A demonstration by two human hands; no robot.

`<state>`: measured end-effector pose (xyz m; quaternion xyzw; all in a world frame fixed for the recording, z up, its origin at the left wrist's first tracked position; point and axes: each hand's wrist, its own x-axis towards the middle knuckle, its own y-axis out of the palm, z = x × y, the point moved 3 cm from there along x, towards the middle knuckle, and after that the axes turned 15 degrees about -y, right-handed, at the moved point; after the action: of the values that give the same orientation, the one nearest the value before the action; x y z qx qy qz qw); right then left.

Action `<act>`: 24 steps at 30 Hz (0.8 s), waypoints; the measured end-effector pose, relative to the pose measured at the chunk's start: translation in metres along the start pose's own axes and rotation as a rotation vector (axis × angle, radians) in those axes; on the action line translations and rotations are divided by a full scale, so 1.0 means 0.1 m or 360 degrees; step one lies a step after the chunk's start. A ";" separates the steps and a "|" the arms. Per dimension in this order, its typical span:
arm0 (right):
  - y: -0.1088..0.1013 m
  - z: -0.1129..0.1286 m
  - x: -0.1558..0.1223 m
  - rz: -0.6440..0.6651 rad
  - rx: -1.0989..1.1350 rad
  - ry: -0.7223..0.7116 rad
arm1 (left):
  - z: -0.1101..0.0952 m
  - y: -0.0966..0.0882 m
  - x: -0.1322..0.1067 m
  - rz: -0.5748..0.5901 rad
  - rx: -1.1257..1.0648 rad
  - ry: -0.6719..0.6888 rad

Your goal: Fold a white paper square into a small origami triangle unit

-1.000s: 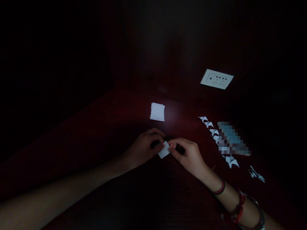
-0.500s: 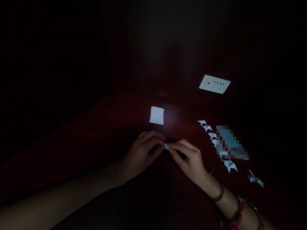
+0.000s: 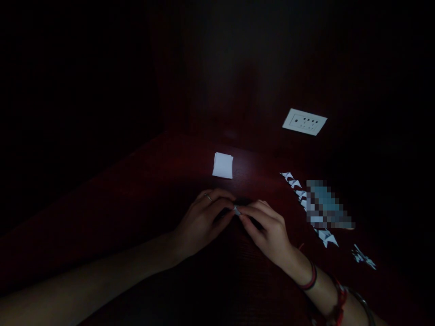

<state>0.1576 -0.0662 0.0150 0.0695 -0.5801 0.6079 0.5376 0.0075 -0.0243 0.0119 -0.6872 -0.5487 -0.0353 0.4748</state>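
Note:
A small piece of folded white paper [image 3: 237, 210] is pinched between my two hands above the dark red table [image 3: 163, 167]. My left hand [image 3: 205, 219], with a ring on one finger, holds its left side between thumb and fingertips. From the right, my right hand [image 3: 268, 226] grips the other side in the same way. Fingers cover most of the paper, so its folded shape cannot be made out. Just beyond the hands lies a stack of white square paper sheets [image 3: 223, 165].
Several folded white paper figures [image 3: 326, 237] run in a slanting row on the right. Beside them is a blurred-out flat object [image 3: 328, 201]. Thin white paper scraps [image 3: 363, 257] lie nearer the right edge. A white wall socket [image 3: 305, 122] sits behind. The surroundings are very dark.
Both hands keep hold of the folded paper, with only slight finger movement. The whole view has shifted a little, so everything appears slightly lower.

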 end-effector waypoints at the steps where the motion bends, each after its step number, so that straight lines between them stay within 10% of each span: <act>1: 0.00 0.00 0.00 0.0002 -0.0005 0.0009 | 0.00 0.00 0.00 0.0007 -0.0028 -0.0007; 24: 0.00 0.00 0.01 -0.0064 0.0115 0.0086 | -0.01 -0.01 -0.02 -0.0022 -0.0099 -0.0122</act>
<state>0.1570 -0.0650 0.0156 0.0839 -0.5415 0.6192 0.5624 0.0065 -0.0263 0.0116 -0.6988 -0.5698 -0.0293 0.4314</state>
